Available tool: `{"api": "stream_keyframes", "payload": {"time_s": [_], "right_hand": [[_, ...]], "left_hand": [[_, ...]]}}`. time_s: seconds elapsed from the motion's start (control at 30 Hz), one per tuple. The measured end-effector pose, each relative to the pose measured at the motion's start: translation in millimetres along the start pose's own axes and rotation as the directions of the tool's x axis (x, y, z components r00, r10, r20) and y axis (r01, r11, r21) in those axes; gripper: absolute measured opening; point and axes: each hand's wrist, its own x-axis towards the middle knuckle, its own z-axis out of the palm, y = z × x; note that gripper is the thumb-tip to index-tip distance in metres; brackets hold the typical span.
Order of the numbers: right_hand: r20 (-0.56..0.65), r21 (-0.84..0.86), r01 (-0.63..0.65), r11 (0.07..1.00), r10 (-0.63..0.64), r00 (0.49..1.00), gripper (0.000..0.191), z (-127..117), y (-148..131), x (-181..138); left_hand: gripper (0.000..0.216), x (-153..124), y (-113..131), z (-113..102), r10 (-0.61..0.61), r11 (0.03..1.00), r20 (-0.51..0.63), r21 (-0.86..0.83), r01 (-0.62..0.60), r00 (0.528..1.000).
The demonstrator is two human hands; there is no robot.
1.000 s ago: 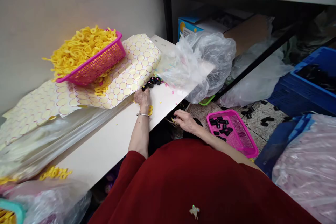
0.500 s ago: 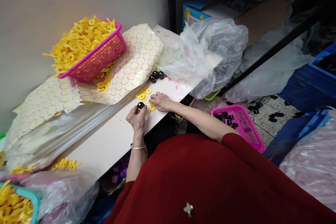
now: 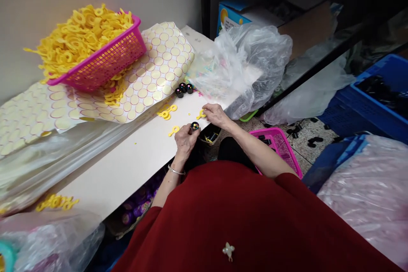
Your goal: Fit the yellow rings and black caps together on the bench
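Note:
My left hand (image 3: 185, 141) grips a small black cylinder (image 3: 194, 126) near the table's front edge; small coloured bits show at its upward end. To its right, my right hand (image 3: 215, 114) pinches a yellow plastic ring piece (image 3: 201, 114) just above the edge. One loose yellow ring piece (image 3: 174, 130) lies left of my left hand. Several more yellow ring pieces (image 3: 165, 113) are heaped farther back on the white tabletop (image 3: 127, 165). Beyond them stand several black cylinders (image 3: 183, 89) with coloured bits on top.
A pink basket (image 3: 105, 61) heaped with yellow pieces sits on a dotted sticker sheet (image 3: 159, 63) by the wall. Clear plastic bags (image 3: 255, 59) cover the table's right end. On the floor are a pink basket (image 3: 287, 148) and scattered black pieces (image 3: 315, 141).
Both hands have moved right along the table's front edge. The right hand has lifted a yellow ring piece from the table. The black cylinder in the left hand now shows its coloured end.

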Motion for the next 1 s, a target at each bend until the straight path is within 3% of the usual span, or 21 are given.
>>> {"api": "stream_keyframes", "payload": {"time_s": [0.2, 0.37, 0.43, 0.53, 0.63, 0.77, 0.87, 1.0], "right_hand": [[0.026, -0.274, 0.096, 0.957, -0.093, 0.995, 0.022, -18.8, 4.3, -7.1], [0.246, -0.461, 0.267, 0.846, -0.168, 0.955, 0.026, -20.8, -4.8, -9.2], [0.27, -0.512, 0.284, 0.81, -0.162, 0.949, 0.022, -20.4, -7.7, -7.8], [0.187, -0.471, 0.282, 0.836, -0.218, 0.958, 0.023, -19.4, -12.5, -7.2], [0.102, -0.321, 0.328, 0.889, -0.311, 0.945, 0.031, -16.0, -20.4, -12.1], [0.14, -0.245, 0.434, 0.867, -0.411, 0.901, 0.035, -6.1, -30.4, -22.5], [0.17, -0.292, 0.458, 0.84, -0.425, 0.889, 0.036, 1.5, -30.9, -27.4], [0.163, -0.323, 0.451, 0.832, -0.42, 0.893, 0.037, 6.4, -27.1, -28.4]], "left_hand": [[0.024, 3.5, -2.9, 8.7, -0.045, 0.998, -0.014, -0.05, 0.044, 0.999], [0.028, 2.6, -10.4, 13.1, -0.064, 0.996, -0.017, -0.064, 0.062, 0.998], [0.03, 2.5, -12.8, 15.1, -0.077, 0.995, -0.035, -0.073, 0.074, 0.996], [0.034, 2.6, -14.5, 16.4, -0.103, 0.987, -0.052, -0.129, 0.096, 0.993], [0.035, 1.9, -15.9, 13.5, -0.121, 0.962, -0.04, -0.25, 0.107, 0.992], [0.034, -0.5, -20.1, 7.3, -0.181, 0.906, -0.06, -0.399, 0.142, 0.982], [0.038, -1.5, -20.9, 4.8, -0.289, 0.822, -0.12, -0.54, 0.181, 0.95], [0.028, 0.1, -14.3, 2.3, -0.424, 0.663, -0.097, -0.711, 0.236, 0.901]]}}
